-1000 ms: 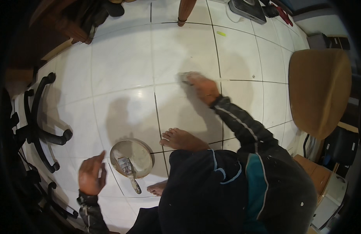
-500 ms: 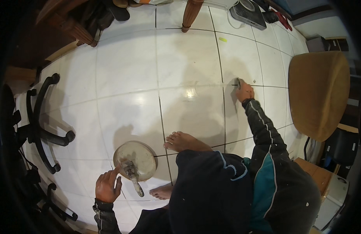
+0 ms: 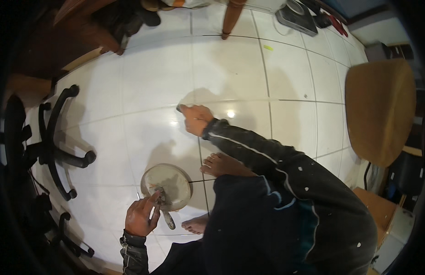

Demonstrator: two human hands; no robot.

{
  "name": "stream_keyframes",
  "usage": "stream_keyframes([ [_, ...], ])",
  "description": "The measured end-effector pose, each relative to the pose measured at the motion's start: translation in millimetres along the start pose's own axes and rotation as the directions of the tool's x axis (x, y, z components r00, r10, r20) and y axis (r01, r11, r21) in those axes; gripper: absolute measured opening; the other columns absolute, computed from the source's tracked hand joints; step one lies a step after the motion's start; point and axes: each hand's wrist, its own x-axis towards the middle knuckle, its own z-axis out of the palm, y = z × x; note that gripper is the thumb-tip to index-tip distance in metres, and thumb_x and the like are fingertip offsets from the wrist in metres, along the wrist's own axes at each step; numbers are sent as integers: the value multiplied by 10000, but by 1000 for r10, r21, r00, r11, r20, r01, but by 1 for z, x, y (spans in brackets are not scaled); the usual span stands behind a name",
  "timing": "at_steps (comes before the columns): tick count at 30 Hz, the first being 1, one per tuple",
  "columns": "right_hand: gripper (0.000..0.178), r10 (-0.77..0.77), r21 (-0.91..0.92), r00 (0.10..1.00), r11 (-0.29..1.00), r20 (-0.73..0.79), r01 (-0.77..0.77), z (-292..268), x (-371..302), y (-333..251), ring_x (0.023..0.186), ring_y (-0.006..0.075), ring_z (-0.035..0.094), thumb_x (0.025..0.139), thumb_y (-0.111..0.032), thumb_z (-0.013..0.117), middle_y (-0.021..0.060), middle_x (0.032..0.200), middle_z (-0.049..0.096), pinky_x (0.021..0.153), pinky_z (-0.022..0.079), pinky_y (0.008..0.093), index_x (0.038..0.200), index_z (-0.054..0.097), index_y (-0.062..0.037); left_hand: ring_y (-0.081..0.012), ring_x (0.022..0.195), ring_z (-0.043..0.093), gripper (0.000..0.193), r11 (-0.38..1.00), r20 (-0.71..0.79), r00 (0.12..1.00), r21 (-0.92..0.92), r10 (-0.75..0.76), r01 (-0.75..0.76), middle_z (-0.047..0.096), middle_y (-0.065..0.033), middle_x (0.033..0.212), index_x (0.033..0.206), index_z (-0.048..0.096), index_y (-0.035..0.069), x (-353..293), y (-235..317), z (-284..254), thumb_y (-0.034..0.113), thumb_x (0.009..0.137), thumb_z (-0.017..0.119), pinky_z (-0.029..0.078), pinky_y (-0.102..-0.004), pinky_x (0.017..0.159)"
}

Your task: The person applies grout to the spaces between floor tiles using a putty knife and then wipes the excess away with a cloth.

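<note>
Right grip [image 3: 197, 119] around small grey piece [image 3: 179, 108], left grip [image 3: 140, 217] half-spread over putty knife [image 3: 168, 220]

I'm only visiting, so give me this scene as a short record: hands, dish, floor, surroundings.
Left hand: fingers over the dish; contact unclear
Right hand: low over the floor, small grey thing at its fingertips, mostly hidden
Dish: round, pale, on the floor; scraper in it, handle over the rim
Floor: white tiles, joints partly dark, partly pale
Left side: black wheeled base
Right side: tan chair
</note>
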Motion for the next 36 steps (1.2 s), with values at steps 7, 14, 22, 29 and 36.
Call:
stream_keyframes([
  [7, 474, 98, 801, 947, 510, 307, -312, -41, -59, 93, 637, 152, 663, 864, -31, 619, 61, 753, 641, 552, 572, 276, 1327, 520, -63, -316, 787, 613, 469, 980, -143, 971, -64, -193, 186, 646, -134, 923, 1288, 526, 43, -30, -14, -15, 58, 831, 632, 489, -417, 710],
  [14, 450, 12, 676, 978, 721, 207, -152, -69, -22, 83, 752, 107, 638, 853, 17, 629, 39, 901, 652, 690, 584, 254, 1293, 544, -19, -320, 800, 638, 487, 987, -150, 977, -86, -150, 138, 666, -136, 915, 1315, 524, 78, -19, -11, -9, 67, 840, 629, 511, -417, 733],
  [22, 441, -87, 708, 970, 699, 225, -102, -89, 91, 26, 723, 128, 638, 840, -34, 654, 61, 878, 641, 572, 577, 271, 1270, 560, -41, -338, 845, 649, 456, 976, -106, 977, -136, -186, 171, 671, -173, 981, 1281, 561, 58, -30, -10, -5, 86, 836, 654, 527, -400, 778],
  [29, 418, 232, 776, 932, 517, 280, -362, -125, 21, 95, 717, 157, 670, 856, -23, 599, 89, 932, 658, 566, 602, 292, 1271, 543, -44, -261, 822, 673, 407, 805, -104, 821, -298, -561, 512, 683, -172, 982, 1265, 555, 14, -115, -74, 73, 89, 873, 636, 533, -347, 722],
  [36, 448, 347, 920, 899, 186, 266, -344, -48, -59, 120, 856, 215, 698, 879, -7, 605, 129, 1077, 655, 741, 631, 389, 1316, 507, -2, -176, 779, 672, 412, 186, 158, 542, -830, -825, 525, 667, -93, 1054, 1347, 471, 47, -121, -91, 185, 291, 1016, 455, 503, -260, 640],
])
